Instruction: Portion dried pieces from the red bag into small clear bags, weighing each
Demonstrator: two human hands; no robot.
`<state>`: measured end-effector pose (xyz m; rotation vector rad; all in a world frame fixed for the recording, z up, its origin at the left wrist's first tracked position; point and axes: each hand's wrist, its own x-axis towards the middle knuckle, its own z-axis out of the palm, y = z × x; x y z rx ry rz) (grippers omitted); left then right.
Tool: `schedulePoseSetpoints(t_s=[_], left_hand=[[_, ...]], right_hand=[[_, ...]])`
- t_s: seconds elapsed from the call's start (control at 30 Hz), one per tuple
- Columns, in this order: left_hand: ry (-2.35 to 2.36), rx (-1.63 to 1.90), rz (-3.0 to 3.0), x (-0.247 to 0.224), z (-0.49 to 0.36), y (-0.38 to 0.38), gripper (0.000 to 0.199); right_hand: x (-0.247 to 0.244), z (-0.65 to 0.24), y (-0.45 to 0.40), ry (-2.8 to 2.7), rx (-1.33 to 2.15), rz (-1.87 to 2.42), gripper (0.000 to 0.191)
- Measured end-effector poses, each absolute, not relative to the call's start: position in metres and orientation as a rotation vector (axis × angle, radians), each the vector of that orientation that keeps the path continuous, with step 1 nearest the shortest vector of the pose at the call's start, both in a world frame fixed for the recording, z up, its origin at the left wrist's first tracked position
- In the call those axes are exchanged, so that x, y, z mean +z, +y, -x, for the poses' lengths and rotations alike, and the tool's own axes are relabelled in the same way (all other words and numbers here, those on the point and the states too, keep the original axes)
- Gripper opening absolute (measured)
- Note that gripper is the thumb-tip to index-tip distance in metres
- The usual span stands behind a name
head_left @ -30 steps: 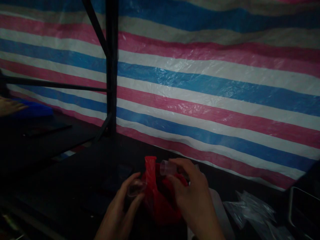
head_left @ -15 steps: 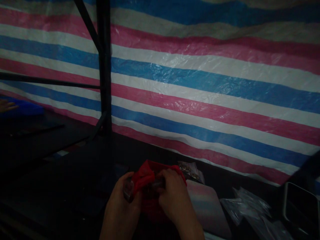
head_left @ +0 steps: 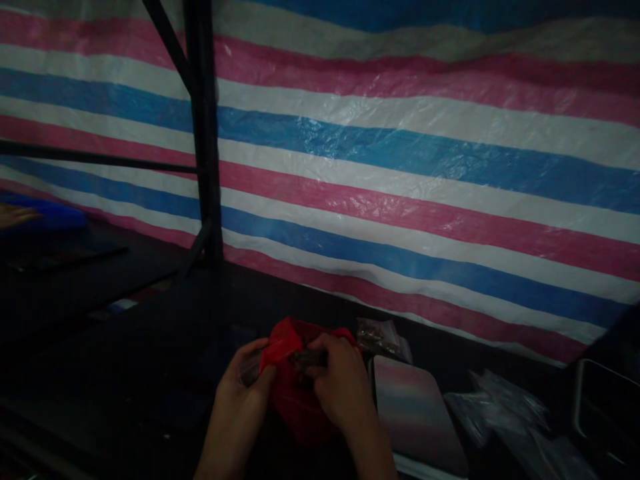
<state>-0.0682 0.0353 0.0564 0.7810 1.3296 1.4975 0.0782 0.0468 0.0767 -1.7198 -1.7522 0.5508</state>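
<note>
My left hand (head_left: 245,387) and my right hand (head_left: 335,387) are both closed on a red plastic bag (head_left: 293,400) that sits on the dark table (head_left: 150,347) right in front of me. The left hand pinches the bag's left edge, and a small clear piece (head_left: 249,369) shows between its fingers; I cannot tell what it is in this dim light. The right hand grips the bag's top, fingers curled over a short dark piece (head_left: 307,358) at the bag's mouth.

Just right of the bag lies a flat pale tray (head_left: 417,417), and behind that a small clear packet (head_left: 380,335) with dark bits inside. Farther right are crumpled clear plastic bags (head_left: 500,407). A striped tarp (head_left: 400,167) in pink, blue and white hangs behind the table, with a black metal post (head_left: 203,133) standing before it. At the far left edge another person's hand (head_left: 15,215) rests on something blue (head_left: 55,219).
</note>
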Motion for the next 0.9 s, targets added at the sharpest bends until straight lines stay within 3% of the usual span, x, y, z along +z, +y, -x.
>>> schedulePoseSetpoints(t_s=[0.37,0.6,0.77,0.9], left_hand=[[1.262,1.524,-0.998,0.045,0.074,0.028,0.070],[1.334,1.475,-1.351,0.023,0.086,0.024,0.057],[1.295,1.515,-1.437,0.015,0.086,0.025,0.047],[1.285,1.508,-1.504,0.010,0.087,0.027,0.039]], right_hand=[[0.077,-0.094,0.045,-1.527,1.044,1.358,0.030],[0.105,-0.104,0.025,-1.625,1.162,1.174,0.031],[0.116,-0.079,0.014,-1.688,1.051,1.278,0.034],[0.115,-0.065,0.010,-1.841,0.702,1.342,0.039]])
